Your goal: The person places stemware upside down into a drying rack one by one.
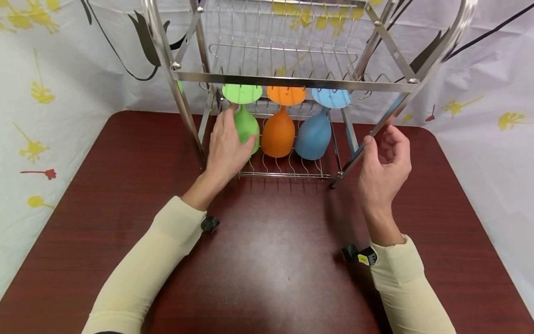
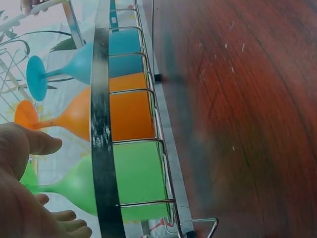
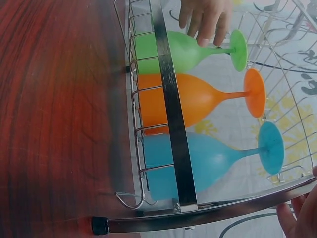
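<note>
Three plastic wine glasses stand upside down on the lower tier of a metal dish rack [image 1: 292, 84]: a green wine glass [image 1: 246, 124], an orange wine glass [image 1: 278, 132] and a blue wine glass [image 1: 314, 134]. At the green one, my left hand [image 1: 228, 146] reaches in from the left, thumb in front and fingers near the stem. The left wrist view shows that thumb [image 2: 44, 143] straight and apart from the bowl. My right hand [image 1: 385, 162] holds the rack's right front post, thumb and fingers on either side of it; its other fingers curl loosely.
The rack stands at the back of a dark red wooden table [image 1: 267, 260]. A front crossbar [image 2: 101, 119] and wire loops run before the bowls. Above is an upper wire shelf [image 1: 283, 51]. A white patterned sheet [image 1: 37, 139] hangs behind and beside.
</note>
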Tool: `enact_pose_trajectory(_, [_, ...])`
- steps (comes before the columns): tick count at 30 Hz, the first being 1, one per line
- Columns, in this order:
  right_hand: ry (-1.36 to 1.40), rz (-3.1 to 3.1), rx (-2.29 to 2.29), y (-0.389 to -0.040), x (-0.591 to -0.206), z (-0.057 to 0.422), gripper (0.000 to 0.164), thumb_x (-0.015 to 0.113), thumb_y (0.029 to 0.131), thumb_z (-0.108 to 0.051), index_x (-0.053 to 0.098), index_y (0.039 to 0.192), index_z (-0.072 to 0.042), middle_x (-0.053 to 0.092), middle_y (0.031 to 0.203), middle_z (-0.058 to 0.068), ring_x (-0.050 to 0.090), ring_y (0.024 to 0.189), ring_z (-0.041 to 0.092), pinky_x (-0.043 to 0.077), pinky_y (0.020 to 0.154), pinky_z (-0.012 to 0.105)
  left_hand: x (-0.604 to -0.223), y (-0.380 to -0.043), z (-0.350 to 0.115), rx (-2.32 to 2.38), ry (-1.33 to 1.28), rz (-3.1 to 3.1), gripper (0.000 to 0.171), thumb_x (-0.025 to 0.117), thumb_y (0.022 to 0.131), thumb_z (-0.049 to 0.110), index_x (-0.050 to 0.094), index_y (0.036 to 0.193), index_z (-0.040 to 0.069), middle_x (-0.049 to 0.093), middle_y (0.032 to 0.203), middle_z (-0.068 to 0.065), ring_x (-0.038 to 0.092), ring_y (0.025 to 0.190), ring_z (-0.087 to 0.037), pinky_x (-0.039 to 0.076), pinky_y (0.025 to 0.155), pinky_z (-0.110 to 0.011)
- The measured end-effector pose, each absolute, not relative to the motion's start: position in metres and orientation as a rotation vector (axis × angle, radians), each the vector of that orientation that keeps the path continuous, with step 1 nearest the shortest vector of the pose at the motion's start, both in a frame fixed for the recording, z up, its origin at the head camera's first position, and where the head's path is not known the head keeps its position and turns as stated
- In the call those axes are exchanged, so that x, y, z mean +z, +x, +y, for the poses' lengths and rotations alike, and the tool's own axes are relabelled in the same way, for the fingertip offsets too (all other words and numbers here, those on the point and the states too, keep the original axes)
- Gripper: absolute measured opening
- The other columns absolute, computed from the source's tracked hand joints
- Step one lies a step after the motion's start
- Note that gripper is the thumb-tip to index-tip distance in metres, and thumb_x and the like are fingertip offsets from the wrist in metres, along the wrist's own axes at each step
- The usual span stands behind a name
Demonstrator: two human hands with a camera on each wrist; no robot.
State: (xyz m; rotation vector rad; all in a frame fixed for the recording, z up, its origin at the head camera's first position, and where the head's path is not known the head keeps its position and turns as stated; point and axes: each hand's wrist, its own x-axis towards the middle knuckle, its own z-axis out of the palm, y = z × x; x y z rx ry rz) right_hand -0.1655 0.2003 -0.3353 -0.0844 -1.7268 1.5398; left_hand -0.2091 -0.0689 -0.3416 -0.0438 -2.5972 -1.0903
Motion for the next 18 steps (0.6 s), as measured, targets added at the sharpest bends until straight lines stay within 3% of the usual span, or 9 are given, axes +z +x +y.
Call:
enact_pose_trajectory(10, [-0.098, -1.716, 1.497, -0.155, -0.323, 0.188, 0.023, 0.066, 0.088, -0.004, 0.066, 0.111, -0.004, 0.061, 0.102, 0.001, 0.061, 0.093, 0.019, 0.049, 0.076, 0.023, -0.333, -0.19, -0.072, -1.074, -0.099, -2.58, 0.076, 0.072, 0.084, 0.028, 0.033, 0.146, 0.009, 0.04, 0.147, -0.013, 0.045, 0.128, -0.033, 0.041, 0.102, -0.051])
enact_pose_trajectory(18, [0.026, -1.653, 1.322, -0.148, -0.321, 0.184, 0.021, 0.063, 0.087, -0.004, 0.067, 0.108, -0.001, 0.057, 0.099, -0.007, 0.058, 0.094, 0.02, 0.05, 0.075, 0.024, -0.324, -0.176, -0.071, -1.006, -0.218, -2.523, 0.07, 0.069, 0.085, 0.026, 0.037, 0.144, 0.006, 0.042, 0.145, -0.014, 0.044, 0.128, -0.031, 0.039, 0.104, -0.051])
